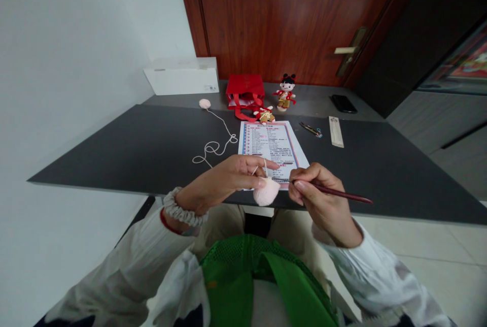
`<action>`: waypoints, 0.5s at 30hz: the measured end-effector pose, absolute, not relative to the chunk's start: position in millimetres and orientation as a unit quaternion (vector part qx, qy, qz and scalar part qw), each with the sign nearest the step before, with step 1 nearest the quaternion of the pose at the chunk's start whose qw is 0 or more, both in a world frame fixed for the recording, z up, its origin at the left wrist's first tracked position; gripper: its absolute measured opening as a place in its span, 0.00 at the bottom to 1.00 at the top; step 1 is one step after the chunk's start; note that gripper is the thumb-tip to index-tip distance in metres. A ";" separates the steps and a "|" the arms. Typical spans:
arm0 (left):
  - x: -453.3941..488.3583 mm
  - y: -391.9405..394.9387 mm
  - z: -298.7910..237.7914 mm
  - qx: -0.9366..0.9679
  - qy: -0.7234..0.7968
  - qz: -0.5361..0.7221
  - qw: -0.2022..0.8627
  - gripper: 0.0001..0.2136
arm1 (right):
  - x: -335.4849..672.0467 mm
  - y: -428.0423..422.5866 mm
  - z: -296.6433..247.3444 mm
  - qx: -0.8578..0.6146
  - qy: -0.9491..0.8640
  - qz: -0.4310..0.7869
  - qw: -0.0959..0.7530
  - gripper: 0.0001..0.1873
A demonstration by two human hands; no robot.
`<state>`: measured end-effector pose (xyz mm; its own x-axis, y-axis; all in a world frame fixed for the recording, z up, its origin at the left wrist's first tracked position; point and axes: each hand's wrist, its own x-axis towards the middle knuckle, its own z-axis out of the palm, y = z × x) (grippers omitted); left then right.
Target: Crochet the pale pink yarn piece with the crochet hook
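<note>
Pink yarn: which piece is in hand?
The crocheted ball in the left hand. The other, a small yarn ball, lies on the desk at the end of a loose strand. The right hand holds only a hook.

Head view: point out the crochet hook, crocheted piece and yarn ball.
Crochet hook (340, 193), head view, dark red handle.
Crocheted piece (267, 192), head view, rounded pink body.
Yarn ball (204, 104), head view, middle.

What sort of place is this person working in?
Probably a small indoor room set up for handcraft: a crochet hook in use, a dark table against a white wall, and a wooden door just behind it.
</note>
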<state>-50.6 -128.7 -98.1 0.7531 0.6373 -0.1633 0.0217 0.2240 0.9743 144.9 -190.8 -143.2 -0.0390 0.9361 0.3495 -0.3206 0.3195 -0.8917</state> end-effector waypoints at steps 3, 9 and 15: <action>-52.3 -127.3 -99.3 0.577 0.271 0.187 0.747 0.20 | 151.4 -192.7 -142.1 -0.302 -0.580 0.455 0.604 0.05; -53.2 -127.1 -95.2 0.544 0.238 0.132 0.793 0.17 | 165.9 -194.3 -134.0 -0.291 -0.649 0.447 0.542 0.04; -54.9 -123.7 -96.3 0.536 0.217 0.094 0.810 0.17 | 169.6 -190.9 -132.0 -0.282 -0.628 0.499 0.526 0.06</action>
